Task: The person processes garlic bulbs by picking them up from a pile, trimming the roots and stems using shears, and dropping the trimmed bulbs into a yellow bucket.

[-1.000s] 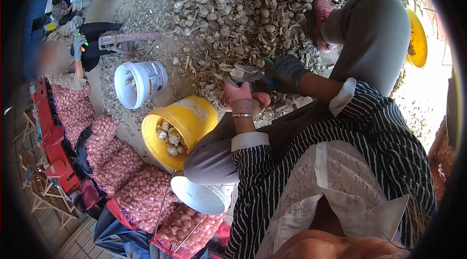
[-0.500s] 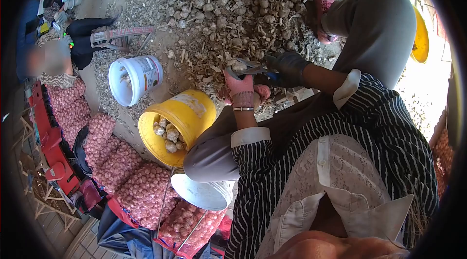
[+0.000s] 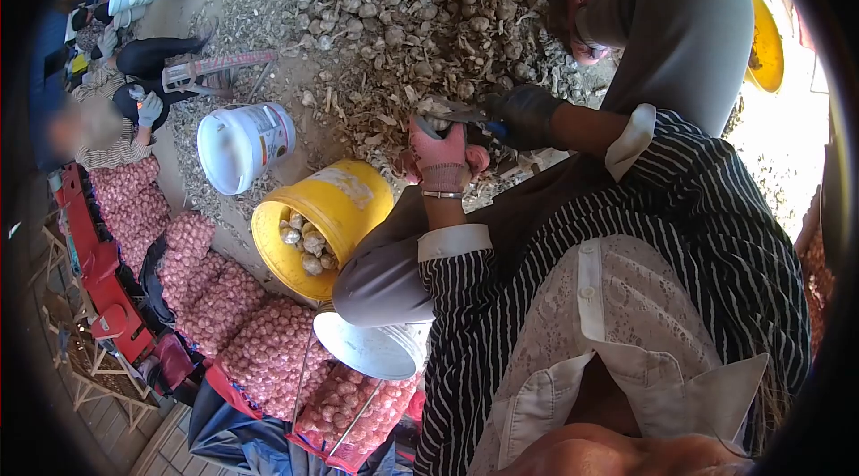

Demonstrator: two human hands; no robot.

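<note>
My left hand (image 3: 438,152), in a pink glove, is closed around a garlic bulb (image 3: 438,123) that is partly hidden by the fingers. In a dark glove, my right hand (image 3: 523,117) grips shears (image 3: 460,113) with a bit of blue handle showing. The blades reach across to the bulb at my left fingertips. Below both hands lie dry garlic leaves and trimmings (image 3: 376,123). A yellow bucket (image 3: 358,199), tipped on its side near my knee, holds several trimmed bulbs (image 3: 309,243).
A heap of untrimmed garlic (image 3: 429,2) spreads ahead. White buckets (image 3: 273,131) (image 3: 416,346) stand to the left and by my knee. Filled net sacks of garlic (image 3: 268,346) line the left. Another person (image 3: 112,123) sits at far left. A yellow tub (image 3: 765,42) is at right.
The shears' blades look closer together and flatter against the bulb. Both hands stay at nearly the same place. The view has shifted slightly, and the other person's hand has moved.
</note>
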